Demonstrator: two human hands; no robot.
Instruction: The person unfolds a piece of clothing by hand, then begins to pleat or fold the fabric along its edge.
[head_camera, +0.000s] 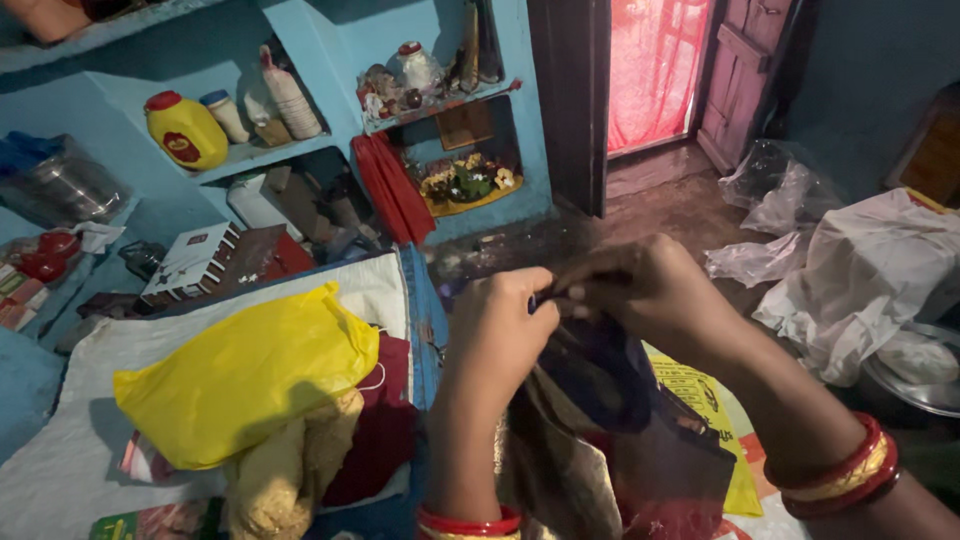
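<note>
L hand (497, 330): frame ctr, fingers pinched shut on dark cloth (600, 375) top edge.
R hand (650, 290): just beside, gripping same edge.
Yellow bag (240, 375): lower left.

A single head-worn camera looks steeply down and forward from close above the left hand (497, 335) and right hand (655, 290), fingers near mid-frame; beyond the fingertips it faces blue wall shelves (255, 150) and a doorway (655, 75)
</note>
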